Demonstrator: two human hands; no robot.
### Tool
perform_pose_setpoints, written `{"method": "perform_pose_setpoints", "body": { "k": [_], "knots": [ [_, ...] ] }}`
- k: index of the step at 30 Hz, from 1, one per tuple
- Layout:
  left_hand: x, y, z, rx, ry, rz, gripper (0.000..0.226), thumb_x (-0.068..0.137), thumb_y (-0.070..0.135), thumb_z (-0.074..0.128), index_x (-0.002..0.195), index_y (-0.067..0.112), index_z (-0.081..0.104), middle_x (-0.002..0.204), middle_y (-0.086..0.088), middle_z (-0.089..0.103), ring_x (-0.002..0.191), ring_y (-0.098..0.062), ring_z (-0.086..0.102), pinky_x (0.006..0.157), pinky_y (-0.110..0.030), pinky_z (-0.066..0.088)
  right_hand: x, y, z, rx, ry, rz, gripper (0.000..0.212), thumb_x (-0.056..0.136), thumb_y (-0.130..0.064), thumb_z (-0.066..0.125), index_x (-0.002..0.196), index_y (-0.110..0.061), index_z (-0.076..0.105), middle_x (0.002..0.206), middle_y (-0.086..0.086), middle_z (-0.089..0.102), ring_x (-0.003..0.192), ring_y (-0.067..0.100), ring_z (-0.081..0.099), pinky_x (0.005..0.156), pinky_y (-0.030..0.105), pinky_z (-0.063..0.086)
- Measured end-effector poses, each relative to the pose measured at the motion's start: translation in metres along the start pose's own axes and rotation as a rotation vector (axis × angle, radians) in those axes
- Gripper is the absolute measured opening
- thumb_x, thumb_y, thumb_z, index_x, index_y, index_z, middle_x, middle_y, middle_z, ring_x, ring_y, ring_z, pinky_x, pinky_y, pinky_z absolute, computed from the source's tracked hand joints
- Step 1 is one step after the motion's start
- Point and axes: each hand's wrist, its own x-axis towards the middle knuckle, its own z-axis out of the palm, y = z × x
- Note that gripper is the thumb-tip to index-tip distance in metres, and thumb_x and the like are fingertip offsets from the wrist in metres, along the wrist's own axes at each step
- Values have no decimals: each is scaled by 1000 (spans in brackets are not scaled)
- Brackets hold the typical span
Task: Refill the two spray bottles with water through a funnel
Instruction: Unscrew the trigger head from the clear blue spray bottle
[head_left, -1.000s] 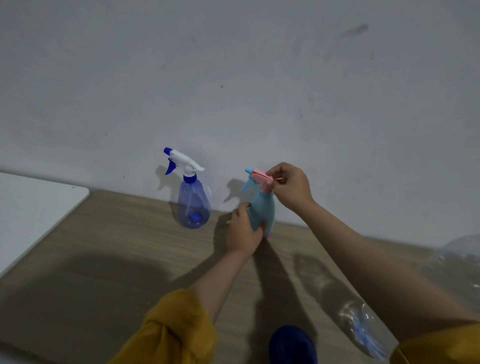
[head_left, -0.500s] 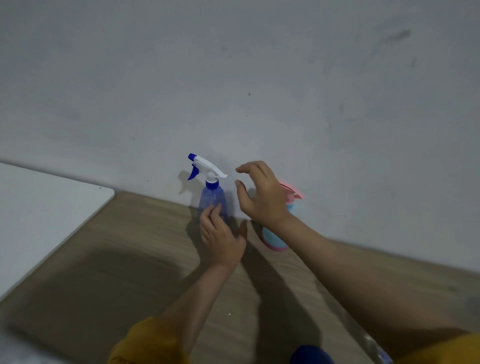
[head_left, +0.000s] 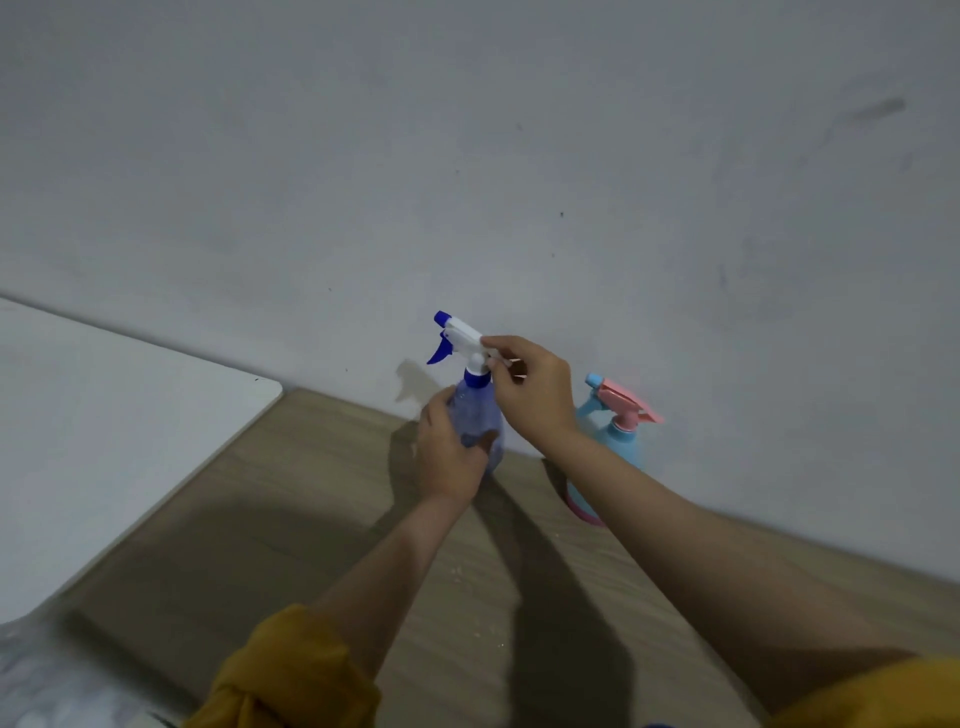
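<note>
While hands grip blue bottle, left body, right sprayer: teal bottle just beside.

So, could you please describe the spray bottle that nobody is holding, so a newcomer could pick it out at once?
Follow the wooden tabletop back to the grey wall; two spray bottles stand at its foot. The free one is the light blue bottle, just beyond the right forearm. Its pink trigger head and pink base set it apart from the translucent blue bottle with the white head, which both hands hold.
</note>
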Motion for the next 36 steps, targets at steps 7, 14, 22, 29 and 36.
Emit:
{"method": "perform_pose_setpoints", "body": {
  "k": [7,14,22,29,36],
  "knots": [
    [-63,24,-17,-155,-93,108,66,63,31,86,111,30,42,118,5,53,102,-4,53,70,-1,41,-49,-33,-57,85,95,21,23,87,-5,62,102,-18,73,97,-3,71,81,13,66,69,30,57],
    [-157,19,-15,-210,-212,104,68,58,31,88,109,29,41,112,8,56,101,-7,57,79,-19,49,-139,-50,-110,19,126,92,22,86,-6,63,100,-20,73,96,-10,71,70,24,68,63,42,57],
    [-227,12,-31,-164,-352,79,63,68,26,83,116,27,43,114,9,57,100,-7,58,77,-14,51,-220,-50,-128,6,53,164,28,89,-5,61,107,-27,66,99,-5,69,84,13,68,72,34,59],
    [-238,18,-40,-94,-386,93,66,73,28,79,126,18,42,118,8,55,99,-7,56,62,-1,42,-243,-50,-120,94,150,244,38,83,-13,72,116,-24,58,105,-11,65,92,6,66,79,26,57],
    [-242,15,-35,-75,-365,78,56,77,8,76,123,8,44,98,11,56,69,12,52,59,3,40,-238,-54,-90,143,256,468,45,65,-28,87,98,-19,58,89,-11,65,86,5,63,69,12,48]
  ]
}}
